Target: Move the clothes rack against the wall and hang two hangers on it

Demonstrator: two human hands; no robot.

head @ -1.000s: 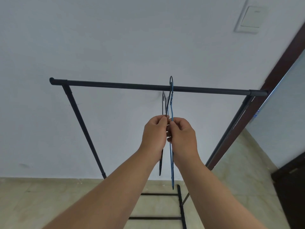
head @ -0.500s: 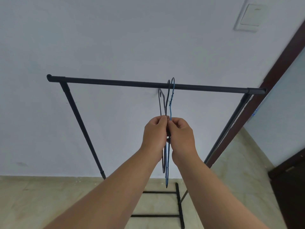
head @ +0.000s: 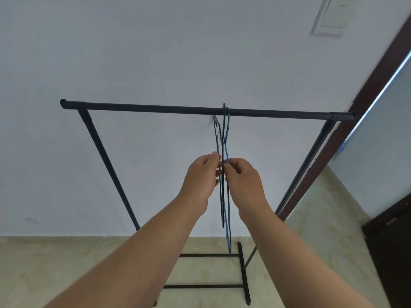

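A black clothes rack [head: 155, 107] stands against the white wall, its top bar running across the middle of the view. Two thin wire hangers hang edge-on from the bar, right of its centre, hooks over it: a black hanger [head: 222, 203] and a blue hanger [head: 227, 230] just to its right. My left hand [head: 201, 178] pinches the black hanger's wire at mid height. My right hand [head: 243, 180] pinches the blue hanger's wire at the same height. The two hands are slightly apart, fingertips close together.
A dark brown door frame [head: 364, 112] rises at the right, close to the rack's right post. A white switch plate [head: 331, 16] sits high on the wall. Beige floor tiles [head: 44, 263] lie below, with the rack's black foot bars [head: 243, 276] on them. A dark cabinet [head: 391, 252] stands at the far right.
Both hooks have settled over the bar. My hands, pressed together before, have drawn slightly apart, and the two hangers now hang a little separated.
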